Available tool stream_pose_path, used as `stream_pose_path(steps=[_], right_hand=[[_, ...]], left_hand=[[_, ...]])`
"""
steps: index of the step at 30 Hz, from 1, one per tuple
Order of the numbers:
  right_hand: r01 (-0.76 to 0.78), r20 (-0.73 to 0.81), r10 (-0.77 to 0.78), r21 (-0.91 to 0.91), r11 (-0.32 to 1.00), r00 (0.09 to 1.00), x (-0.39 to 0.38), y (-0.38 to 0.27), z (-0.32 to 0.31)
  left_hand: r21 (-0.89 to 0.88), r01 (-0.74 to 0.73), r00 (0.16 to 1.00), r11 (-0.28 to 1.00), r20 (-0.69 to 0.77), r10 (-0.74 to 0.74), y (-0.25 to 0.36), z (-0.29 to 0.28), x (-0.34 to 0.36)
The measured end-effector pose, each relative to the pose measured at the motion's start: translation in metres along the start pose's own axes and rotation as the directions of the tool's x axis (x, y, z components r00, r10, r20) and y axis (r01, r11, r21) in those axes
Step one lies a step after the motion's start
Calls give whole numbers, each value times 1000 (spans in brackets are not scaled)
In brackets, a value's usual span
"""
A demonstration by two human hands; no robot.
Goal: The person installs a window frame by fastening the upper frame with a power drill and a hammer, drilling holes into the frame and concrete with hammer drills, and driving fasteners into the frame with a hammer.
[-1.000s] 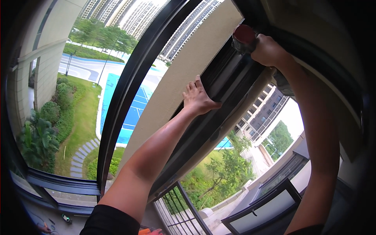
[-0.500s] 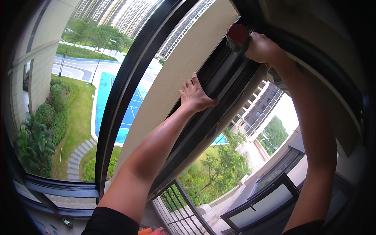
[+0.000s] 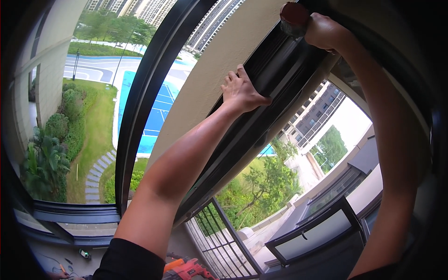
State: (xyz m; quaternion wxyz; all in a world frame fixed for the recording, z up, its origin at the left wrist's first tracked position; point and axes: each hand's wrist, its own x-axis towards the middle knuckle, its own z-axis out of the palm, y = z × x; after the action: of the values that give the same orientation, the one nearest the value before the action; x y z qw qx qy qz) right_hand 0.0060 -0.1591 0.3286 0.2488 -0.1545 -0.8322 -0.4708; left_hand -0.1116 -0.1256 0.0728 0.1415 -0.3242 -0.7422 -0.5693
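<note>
Up at the top right, my right hand (image 3: 326, 33) is closed around what appears to be the handle of a mallet (image 3: 295, 17). Its dark red round face and greyish head are over the upper part of a black window frame (image 3: 275, 77). The handle is mostly hidden by my fingers. Lower down, my left hand (image 3: 242, 91) is spread across the same frame. Its fingers reach the edge beside the beige wall (image 3: 210, 84), and the thumb stretches out to the right over the black profile.
Glazed window panels with a thick black upright (image 3: 151, 88) stand at left. Below are a barred railing (image 3: 219, 238), an open sash (image 3: 312, 235), a red power tool (image 3: 191, 268) and small items on the floor (image 3: 84, 253). Outside lie a blue court (image 3: 151, 109) and greenery.
The whole view has shifted, so both hands and the mallet show higher and further right. More of the red power tool is visible below. The left hand remains spread on the frame.
</note>
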Motion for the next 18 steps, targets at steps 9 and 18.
stream_pose_path(steps=[9,18], right_hand=[[-139,124,123,135,981,985,0,16,2],[105,-227,-19,373,922,974,-7,65,44]], left_hand=[[6,-42,998,999,-37,42,4,6,1],[95,-114,978,989,-162,129,-3,22,-16]])
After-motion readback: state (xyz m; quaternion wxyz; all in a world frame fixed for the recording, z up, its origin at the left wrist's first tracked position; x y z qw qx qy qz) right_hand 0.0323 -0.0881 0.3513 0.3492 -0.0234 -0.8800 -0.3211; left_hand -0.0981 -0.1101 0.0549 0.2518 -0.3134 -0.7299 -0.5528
